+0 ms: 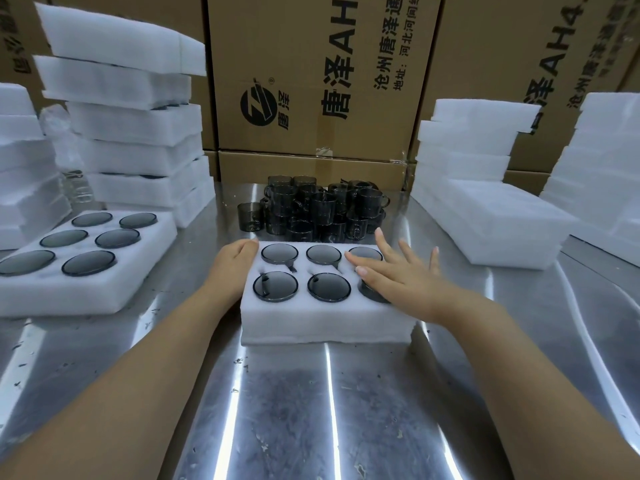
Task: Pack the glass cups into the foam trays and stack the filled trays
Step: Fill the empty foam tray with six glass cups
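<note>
The foam tray (325,320) at the middle of the steel table (284,410) is clasped at its 9 o'clock edge by the left hand (232,259), which is curled over the rim. The right hand (394,275) is laid flat, fingers spread, over the glass cups (363,251) at the tray's 3 o'clock side. All six pockets are filled, so packing of this tray is judged finished, with the cups seemingly being pressed home. Next the tray should be gripped at opposite edges, kept level, and set upon the filled tray (86,289) at 9 o'clock, the loose cups (322,206) at 12 o'clock being left for later.
</note>
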